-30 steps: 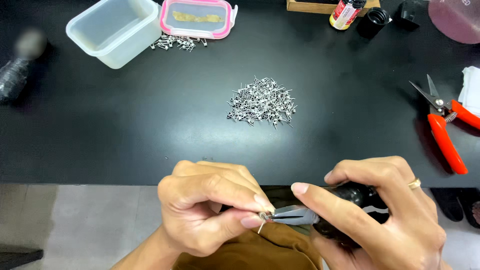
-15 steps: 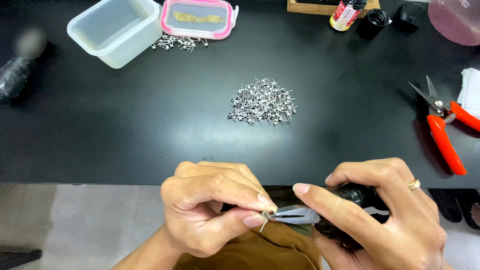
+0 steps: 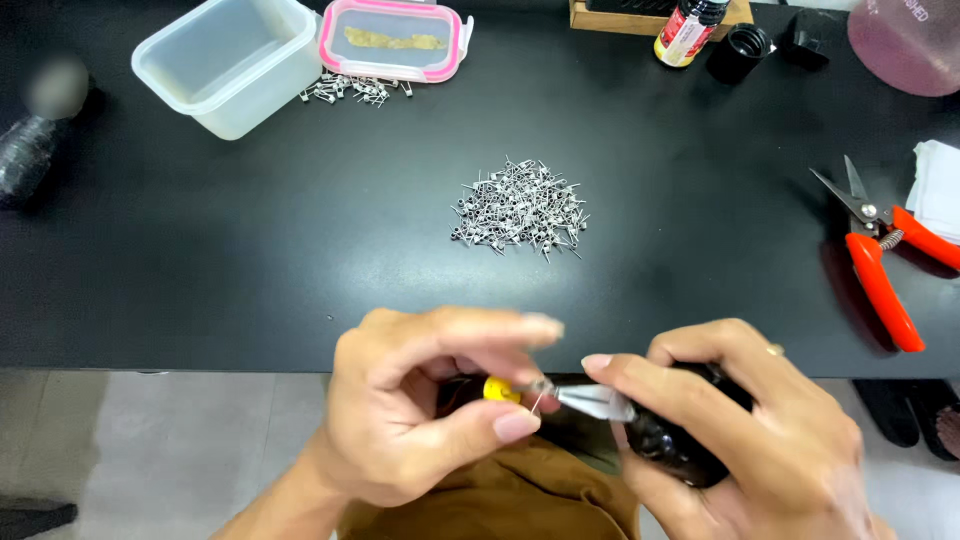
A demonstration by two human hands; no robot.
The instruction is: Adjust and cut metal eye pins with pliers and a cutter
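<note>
Occlusion first: right hand (image 3: pixel 735 425) wraps a black-handled tool (image 3: pixel 665 445), body mostly hidden under the fingers and palm; only the metal tip (image 3: pixel 598 401) shows. Left hand (image 3: pixel 425 410) is closed, thumb and fingers pinching a thin wire piece (image 3: pixel 538 400) at that tip, too small to resolve. A yellow part (image 3: pixel 500 390) shows behind the left fingers, mostly covered. Both hands sit below the black table (image 3: pixel 250 260) edge, over brown cloth (image 3: pixel 500 500). Pile of wire coils (image 3: pixel 520 215) lies mid-table, apart from the hands. Red-handled snips (image 3: pixel 880 270) at right, partly cropped. Versus half a second ago: left fingers lifted, yellow part now exposed; pile unmoved.
</note>
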